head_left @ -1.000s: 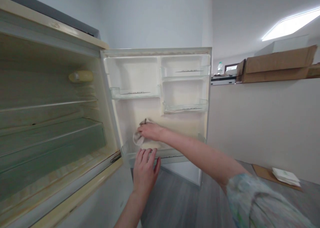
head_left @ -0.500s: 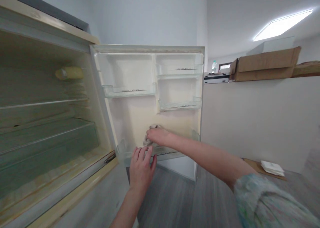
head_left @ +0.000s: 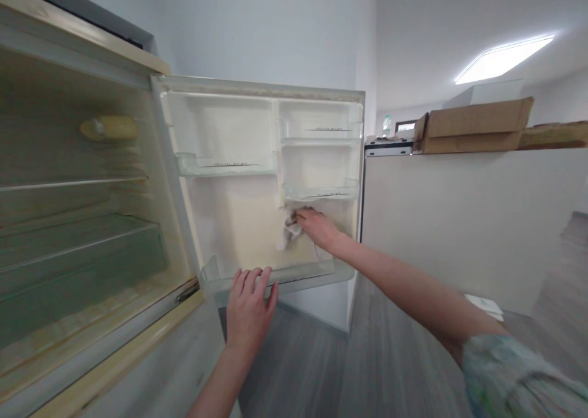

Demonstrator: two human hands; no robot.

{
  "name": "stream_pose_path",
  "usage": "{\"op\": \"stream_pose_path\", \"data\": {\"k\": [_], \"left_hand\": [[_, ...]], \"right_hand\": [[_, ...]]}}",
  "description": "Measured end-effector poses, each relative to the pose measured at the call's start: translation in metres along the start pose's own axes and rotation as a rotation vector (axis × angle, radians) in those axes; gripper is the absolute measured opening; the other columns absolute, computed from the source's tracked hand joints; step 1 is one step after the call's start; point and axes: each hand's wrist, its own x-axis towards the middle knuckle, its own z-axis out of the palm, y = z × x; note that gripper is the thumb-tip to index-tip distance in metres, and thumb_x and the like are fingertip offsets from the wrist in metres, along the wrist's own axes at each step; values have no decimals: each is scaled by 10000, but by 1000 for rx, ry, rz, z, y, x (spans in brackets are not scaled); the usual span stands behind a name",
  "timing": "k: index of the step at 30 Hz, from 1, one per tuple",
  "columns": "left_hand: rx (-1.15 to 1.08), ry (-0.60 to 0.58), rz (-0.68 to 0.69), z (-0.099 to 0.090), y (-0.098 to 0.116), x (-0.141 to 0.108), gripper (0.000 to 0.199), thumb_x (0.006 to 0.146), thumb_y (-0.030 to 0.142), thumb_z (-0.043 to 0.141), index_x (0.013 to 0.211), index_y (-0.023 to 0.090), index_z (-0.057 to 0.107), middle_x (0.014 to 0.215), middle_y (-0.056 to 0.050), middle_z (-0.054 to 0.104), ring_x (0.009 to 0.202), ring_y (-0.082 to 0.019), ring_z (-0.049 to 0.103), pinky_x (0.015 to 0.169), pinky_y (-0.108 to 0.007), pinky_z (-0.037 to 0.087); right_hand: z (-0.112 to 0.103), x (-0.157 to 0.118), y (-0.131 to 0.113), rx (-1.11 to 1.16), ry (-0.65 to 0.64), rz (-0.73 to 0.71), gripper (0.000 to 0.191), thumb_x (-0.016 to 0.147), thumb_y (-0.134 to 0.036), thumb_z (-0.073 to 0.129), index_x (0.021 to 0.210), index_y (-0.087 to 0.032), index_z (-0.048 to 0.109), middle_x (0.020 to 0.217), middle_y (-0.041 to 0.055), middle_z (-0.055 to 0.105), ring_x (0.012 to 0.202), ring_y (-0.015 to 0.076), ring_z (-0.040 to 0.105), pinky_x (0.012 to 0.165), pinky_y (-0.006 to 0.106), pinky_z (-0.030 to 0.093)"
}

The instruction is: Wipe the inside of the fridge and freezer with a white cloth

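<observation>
The open fridge door (head_left: 220, 216) faces me, its pale inner panel lined with clear shelves. My right hand (head_left: 316, 225) is closed on a crumpled whitish cloth (head_left: 290, 231) and presses it against the panel, just below the small right-hand shelf (head_left: 321, 190). Lower down, my left hand (head_left: 250, 305) has its fingers hooked over the front rim of the bottom door shelf (head_left: 316, 274), thumb to the right. Its fingertips are partly hidden behind that rim.
To the left is the fridge interior (head_left: 68, 185), with glass shelves, a clear drawer (head_left: 82, 262) and a yellowish cylindrical item (head_left: 109, 128). Cardboard boxes (head_left: 475, 127) sit on top of a white panel (head_left: 459, 216) at right. White papers (head_left: 484, 306) lie low behind my right arm.
My right hand has moved the cloth up and to the right across the door panel. My left hand stays on the bottom shelf's rim. The view has shifted slightly right.
</observation>
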Motion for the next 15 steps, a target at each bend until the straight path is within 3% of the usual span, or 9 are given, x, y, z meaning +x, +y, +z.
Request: {"op": "stream_pose_path", "data": {"k": [2,3,5,7,9,10,12,15], "left_hand": [[0,3,5,0,1,0,328,921,274,628,1219,138,638,1120,-117,667,1080,-291,575,1123,-526,418],[1,6,6,1,1,0,327,920,277,630,1215,138,639,1117,-119,669,1078,-293,576,1121,-530,420],[3,11,7,1,1,0,324,920,283,629,1212,143,640,1112,-119,672,1076,-295,580,1114,-534,426],[4,11,6,1,1,1,315,922,287,627,1209,157,641,1113,-114,674,1078,-294,586,1110,-534,431],[1,3,4,2,1,1,311,922,291,625,1208,168,639,1119,-111,673,1081,-295,590,1110,-538,430],[0,-3,2,2,1,1,312,923,291,624,1210,168,638,1121,-112,671,1078,-295,591,1112,-541,427],[2,-8,0,3,2,2,319,927,290,619,1219,164,632,1123,-116,668,1075,-295,590,1117,-543,422],[6,-2,3,4,2,2,327,928,292,619,1225,155,629,1120,-120,665,1074,-297,583,1121,-541,417]], "right_hand": [[-3,-4,4,-39,155,63,287,1011,-124,472,1213,-90,673,1296,176,612,1220,255,566,1021,382,480],[-2,-7,4,-48,168,55,299,1019,-131,458,1238,-88,657,1324,183,592,1252,256,545,1050,390,466],[6,-12,2,-46,59,-44,294,1030,-150,451,1228,-116,666,1334,156,594,1263,236,544,1051,362,467],[13,-14,1,-33,-131,-117,250,1020,-159,488,1114,-144,719,1208,109,674,1145,208,626,949,303,511],[12,-12,7,-34,-265,-99,203,975,-126,553,974,-137,755,1031,94,730,987,199,689,818,263,527],[8,-11,12,-40,-271,-71,197,958,-109,565,953,-129,761,1000,102,736,958,205,698,786,261,524],[-5,-9,24,-68,-188,0,227,962,-99,538,1004,-115,760,1072,134,728,1005,232,690,812,284,518],[-20,-12,37,-126,34,83,301,997,-108,457,1116,-97,733,1240,173,669,1162,269,628,925,328,493]]}}
